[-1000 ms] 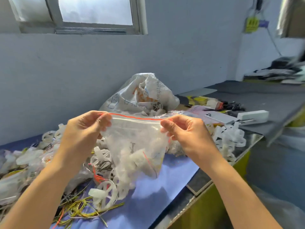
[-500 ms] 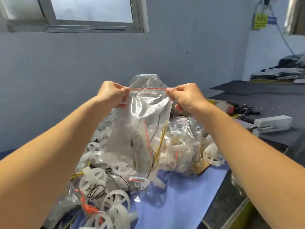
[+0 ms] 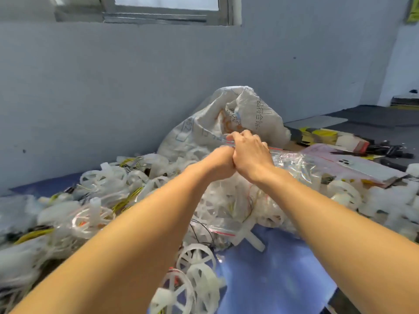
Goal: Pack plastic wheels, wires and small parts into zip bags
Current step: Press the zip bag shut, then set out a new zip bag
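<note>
My left hand point(image 3: 218, 163) and my right hand point(image 3: 252, 154) meet knuckle to knuckle above the pile, both pinching the red-lined top edge of a clear zip bag point(image 3: 227, 200). The bag hangs under my wrists, stuffed with white plastic wheels and thin yellow and red wires. My hands hide most of the bag's seal; a short piece of red strip shows to the right of my right hand. Loose white spoked wheels point(image 3: 195, 260) lie on the blue sheet point(image 3: 274, 273) near me, and yellow wires point(image 3: 127, 201) run through the heap at left.
A large crumpled white sack point(image 3: 240, 118) stands against the grey wall behind my hands. Another filled clear bag point(image 3: 297, 165) lies to the right, beside a phone point(image 3: 362, 166) and dark tools. More wheels point(image 3: 344, 193) crowd the right edge of the table.
My hands, held apart at the bag's two top corners, have come together in the middle and dropped lower. The bag has sunk onto the pile.
</note>
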Action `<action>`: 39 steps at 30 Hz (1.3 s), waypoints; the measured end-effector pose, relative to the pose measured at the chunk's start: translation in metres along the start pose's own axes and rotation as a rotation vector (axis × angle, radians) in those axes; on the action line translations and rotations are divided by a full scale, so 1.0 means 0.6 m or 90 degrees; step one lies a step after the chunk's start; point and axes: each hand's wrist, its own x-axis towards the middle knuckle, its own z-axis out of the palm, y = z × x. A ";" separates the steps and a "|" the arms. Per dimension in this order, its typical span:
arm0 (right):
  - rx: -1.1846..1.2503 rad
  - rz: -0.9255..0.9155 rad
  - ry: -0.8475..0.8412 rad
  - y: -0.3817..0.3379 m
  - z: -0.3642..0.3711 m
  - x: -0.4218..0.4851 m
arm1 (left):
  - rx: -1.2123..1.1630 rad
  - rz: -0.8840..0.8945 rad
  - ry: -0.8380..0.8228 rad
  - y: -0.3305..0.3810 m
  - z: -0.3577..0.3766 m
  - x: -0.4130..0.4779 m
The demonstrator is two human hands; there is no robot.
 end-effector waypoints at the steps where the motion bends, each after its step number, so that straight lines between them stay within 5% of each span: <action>1: 0.038 -0.008 0.001 -0.030 -0.005 -0.009 | -0.003 -0.019 0.016 -0.011 -0.021 -0.025; 13: 0.260 -0.234 -0.181 -0.452 0.067 -0.260 | -0.119 -0.347 0.042 -0.265 -0.152 -0.573; 17: 0.300 -0.242 -0.261 -0.539 0.132 -0.368 | -0.283 -0.519 0.232 -0.310 -0.098 -0.757; 22: 0.399 -0.182 -0.271 -0.563 0.205 -0.472 | -0.454 -0.595 0.493 -0.321 -0.022 -0.843; 30: 0.438 -0.250 -0.228 -0.599 0.237 -0.472 | -0.475 -0.681 0.683 -0.393 -0.051 -0.844; 35: 0.467 -0.214 -0.218 -0.584 0.243 -0.457 | -1.033 -0.648 0.783 -0.434 -0.073 -0.858; 39: 0.492 -0.184 -0.177 -0.566 0.236 -0.435 | -1.193 -0.680 0.741 -0.446 -0.079 -0.877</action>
